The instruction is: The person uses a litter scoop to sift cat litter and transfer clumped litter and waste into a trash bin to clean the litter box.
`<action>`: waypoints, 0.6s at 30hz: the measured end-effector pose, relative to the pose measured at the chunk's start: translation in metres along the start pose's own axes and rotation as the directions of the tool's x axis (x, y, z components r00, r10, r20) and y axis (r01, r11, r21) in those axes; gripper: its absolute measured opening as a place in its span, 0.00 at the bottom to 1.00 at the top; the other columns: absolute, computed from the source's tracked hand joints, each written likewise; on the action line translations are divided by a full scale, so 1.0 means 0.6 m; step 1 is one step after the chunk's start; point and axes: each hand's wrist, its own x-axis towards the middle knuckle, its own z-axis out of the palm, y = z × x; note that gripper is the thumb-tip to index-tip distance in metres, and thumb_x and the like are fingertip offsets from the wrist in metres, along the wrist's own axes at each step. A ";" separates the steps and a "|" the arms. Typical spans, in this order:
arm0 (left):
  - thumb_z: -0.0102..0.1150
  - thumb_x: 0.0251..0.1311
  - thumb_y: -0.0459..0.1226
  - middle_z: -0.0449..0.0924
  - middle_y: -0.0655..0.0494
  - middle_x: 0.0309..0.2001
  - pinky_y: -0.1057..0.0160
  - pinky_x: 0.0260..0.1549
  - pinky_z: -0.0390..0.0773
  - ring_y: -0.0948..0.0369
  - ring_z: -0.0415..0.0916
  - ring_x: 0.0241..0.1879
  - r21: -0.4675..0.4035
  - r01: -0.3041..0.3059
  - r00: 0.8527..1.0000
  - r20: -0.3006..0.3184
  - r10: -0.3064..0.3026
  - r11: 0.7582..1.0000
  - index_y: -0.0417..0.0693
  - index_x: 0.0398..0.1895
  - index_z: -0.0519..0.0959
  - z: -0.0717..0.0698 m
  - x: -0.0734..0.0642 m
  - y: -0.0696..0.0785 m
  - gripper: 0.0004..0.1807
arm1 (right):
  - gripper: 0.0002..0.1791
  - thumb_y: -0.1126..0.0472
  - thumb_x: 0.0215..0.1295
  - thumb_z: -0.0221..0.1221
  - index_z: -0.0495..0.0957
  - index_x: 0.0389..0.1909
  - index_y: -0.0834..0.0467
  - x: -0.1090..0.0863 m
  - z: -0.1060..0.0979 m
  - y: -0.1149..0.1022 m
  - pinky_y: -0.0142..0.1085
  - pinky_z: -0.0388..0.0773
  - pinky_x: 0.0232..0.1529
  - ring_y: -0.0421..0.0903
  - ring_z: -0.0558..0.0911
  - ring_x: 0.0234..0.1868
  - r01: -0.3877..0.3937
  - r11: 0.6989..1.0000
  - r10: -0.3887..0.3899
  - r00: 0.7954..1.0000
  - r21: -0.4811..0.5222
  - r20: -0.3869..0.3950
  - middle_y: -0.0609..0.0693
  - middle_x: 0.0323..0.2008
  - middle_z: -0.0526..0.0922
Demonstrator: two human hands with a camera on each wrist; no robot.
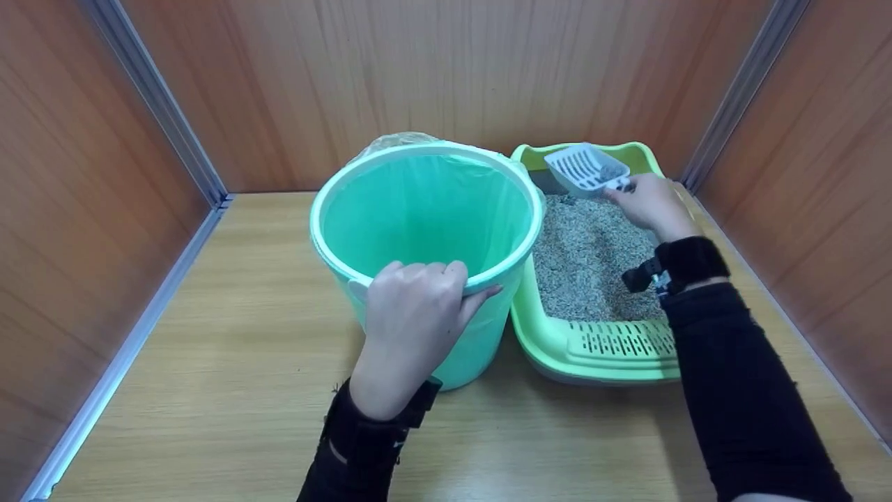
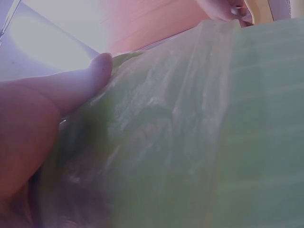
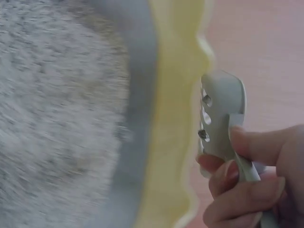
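My left hand (image 1: 417, 317) grips the near rim of a green trash can (image 1: 481, 335), fingers curled over the edge and thumb along the outside. A clear liner (image 2: 156, 123) lines the can and folds down over its outside, as the left wrist view shows. My right hand (image 1: 655, 206) holds a pale slotted litter scoop (image 1: 582, 167) by its handle, above the far part of a green litter box (image 1: 557, 341). A small grey clump sits in the scoop. Grey litter (image 1: 592, 258) fills the box. In the right wrist view, thumb and fingers wrap the handle.
The can and litter box stand side by side on a light wooden floor (image 1: 230, 335). Wood-grained panels (image 1: 488, 77) rise behind and on both sides, with metal strips at the corners. The litter box's near end has a slotted ledge (image 1: 620, 339).
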 end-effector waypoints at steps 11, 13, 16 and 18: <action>0.72 0.64 0.59 0.54 0.60 0.13 0.63 0.18 0.55 0.59 0.57 0.12 -0.014 0.014 1.000 0.020 -0.013 1.000 0.50 0.14 0.68 -0.005 0.000 -0.003 0.33 | 0.25 0.40 0.81 0.52 0.76 0.38 0.59 -0.054 -0.106 -0.125 0.35 0.64 0.21 0.41 0.66 0.21 0.177 0.970 -0.175 0.984 -0.167 0.027 0.46 0.23 0.68; 0.72 0.64 0.59 0.54 0.60 0.13 0.63 0.18 0.55 0.59 0.56 0.12 -0.011 0.015 1.000 0.018 -0.015 1.000 0.50 0.14 0.68 -0.005 0.000 -0.003 0.33 | 0.25 0.39 0.81 0.52 0.77 0.39 0.59 -0.069 -0.116 -0.152 0.36 0.64 0.22 0.42 0.67 0.22 0.218 0.961 -0.216 0.976 -0.171 0.031 0.46 0.24 0.69; 0.72 0.64 0.59 0.54 0.60 0.13 0.62 0.18 0.55 0.59 0.56 0.12 0.001 0.011 1.000 0.015 -0.011 1.000 0.50 0.13 0.68 -0.005 0.001 -0.003 0.33 | 0.26 0.39 0.81 0.52 0.80 0.44 0.60 -0.097 -0.123 -0.190 0.37 0.65 0.24 0.43 0.68 0.24 0.281 0.944 -0.279 0.960 -0.175 0.036 0.47 0.25 0.70; 0.72 0.63 0.59 0.53 0.60 0.13 0.62 0.18 0.54 0.60 0.55 0.12 0.010 0.006 1.000 0.013 -0.007 1.000 0.50 0.13 0.67 -0.004 0.002 -0.003 0.34 | 0.26 0.39 0.81 0.52 0.81 0.47 0.60 -0.117 -0.121 -0.212 0.38 0.65 0.25 0.45 0.69 0.25 0.327 0.926 -0.327 0.944 -0.188 0.029 0.49 0.27 0.72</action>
